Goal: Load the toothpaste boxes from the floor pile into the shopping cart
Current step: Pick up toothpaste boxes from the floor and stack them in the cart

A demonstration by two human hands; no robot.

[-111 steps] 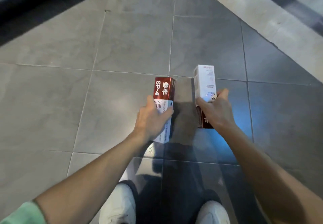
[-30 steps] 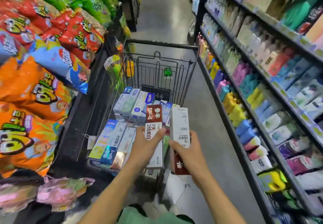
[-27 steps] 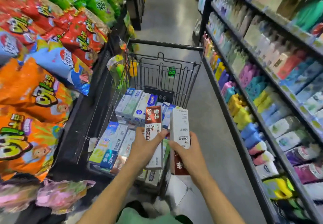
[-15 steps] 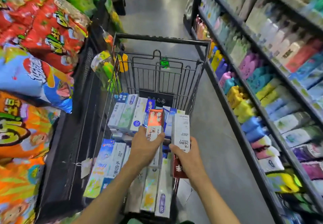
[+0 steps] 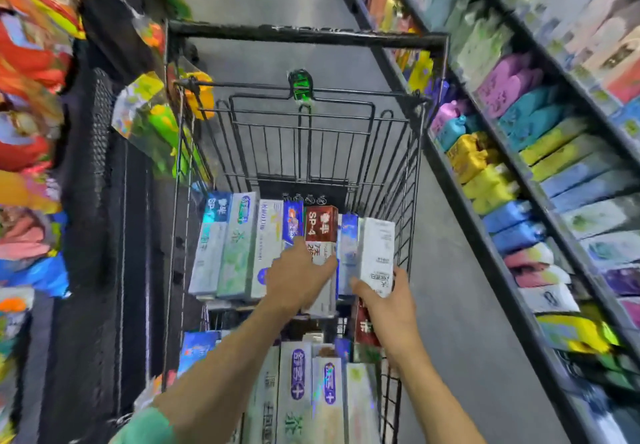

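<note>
Two toothpaste boxes in hand, both over the shopping cart [image 5: 306, 35] basket. Left hand [image 5: 298, 275] grips the red-and-white box [image 5: 320, 232], fingers wrapped round its lower half; red end points toward the cart's far wall. Right hand [image 5: 388, 308] grips the white box with the dark red end [image 5: 375, 253], thumb across its face, red end nearest me.

Far row of boxes [image 5: 239, 242] lies flat against the cart's far wall, long sides touching. The red-and-white box sits above that row near its right end; whether it already rests on anything, cannot tell. The white box hangs at the row's right edge, close to the cart's right wire side.

Judgement: step in hand is the set-down. Keep each box parallel to the far row, lower flat, release only once it is supported. Watch the white box against the right wire side; a corner could catch. A near row of boxes [image 5: 298, 395] fills the cart's near end, so space is toward the far right.
</note>
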